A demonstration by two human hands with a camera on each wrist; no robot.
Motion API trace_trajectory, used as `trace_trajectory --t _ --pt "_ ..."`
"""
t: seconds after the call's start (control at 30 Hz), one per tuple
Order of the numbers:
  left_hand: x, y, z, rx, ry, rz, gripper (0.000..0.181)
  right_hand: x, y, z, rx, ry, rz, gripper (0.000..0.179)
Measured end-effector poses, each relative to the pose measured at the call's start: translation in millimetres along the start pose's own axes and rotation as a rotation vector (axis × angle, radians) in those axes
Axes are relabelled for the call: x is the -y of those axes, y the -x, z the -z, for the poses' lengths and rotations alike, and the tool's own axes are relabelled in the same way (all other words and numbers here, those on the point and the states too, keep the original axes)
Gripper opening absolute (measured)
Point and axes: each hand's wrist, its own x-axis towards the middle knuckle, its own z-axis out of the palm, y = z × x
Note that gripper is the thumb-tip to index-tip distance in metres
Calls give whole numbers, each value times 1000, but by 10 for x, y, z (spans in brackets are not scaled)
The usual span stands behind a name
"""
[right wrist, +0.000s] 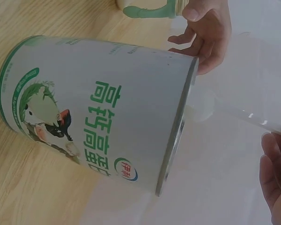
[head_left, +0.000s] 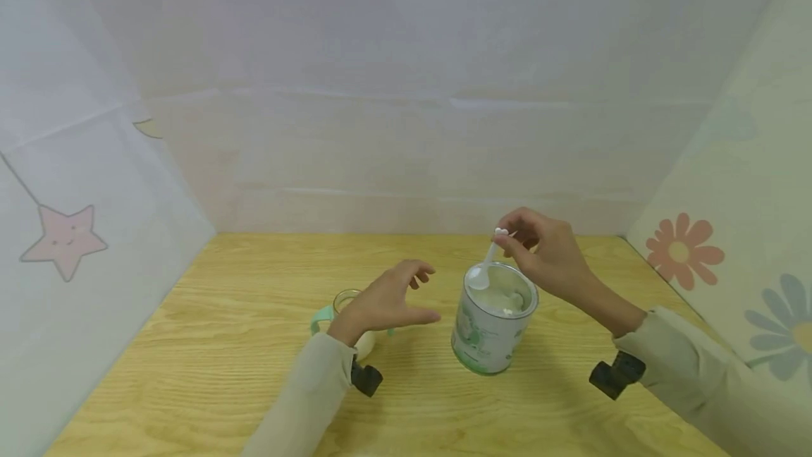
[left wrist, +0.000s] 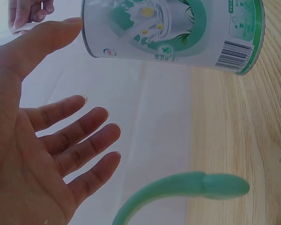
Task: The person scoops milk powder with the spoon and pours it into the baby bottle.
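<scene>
Spoon [head_left: 479, 277] noted at the mouth of the tin [head_left: 483, 340], handle pinched by fingers of the right hand [head_left: 553, 249]. Left hand [head_left: 388, 302] beside the tin: fingers spread, nothing held. Scooping judged in hand; next move probably calls for a level lift clear of the tin's rim.

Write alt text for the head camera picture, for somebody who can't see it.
A person's right hand holds a white spoon over an open can on a wooden table. The empty left hand hovers to the can's left, thumb and fingers apart, partly hiding a cup with a green handle.
</scene>
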Motion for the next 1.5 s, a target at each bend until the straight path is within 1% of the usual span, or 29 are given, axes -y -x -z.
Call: trace_trajectory --t 0.13,0.23,0.37,0.53,0.6,0.7,0.83,1.03,1.23,1.37,1.5 --pt "-16 -52 -45 8 -10 7 68 -18 29 5 17 6 -25 10" --pt "-28 -82 -88 12 3 13 68 -45 43 -2 24 15 -30 10" --pt "-33 -107 -158 12 35 33 70 -96 70 -19 28 32 -25 11" --pt "-13 -118 -266 9 64 61 77 -163 128 -42 41 38 -4 12" --pt "-7 -119 -304 8 67 60 80 -193 150 -51 41 41 11 13" --pt "-1 -120 -348 7 60 42 83 -234 178 -61 43 45 26 15" --pt "2 -123 -387 5 66 30 85 -262 213 -72 67 56 30 17" --pt "22 -127 -453 -3 73 43 83 -294 268 -81 95 66 32 18" --pt "26 -141 -518 2 103 58 84 -328 315 -91 136 64 27 20" --pt "26 -158 -548 8 96 50 85 -342 353 -96 167 45 44 21" --pt "34 -178 -576 4 91 35 84 -340 366 -101 173 43 57 21"
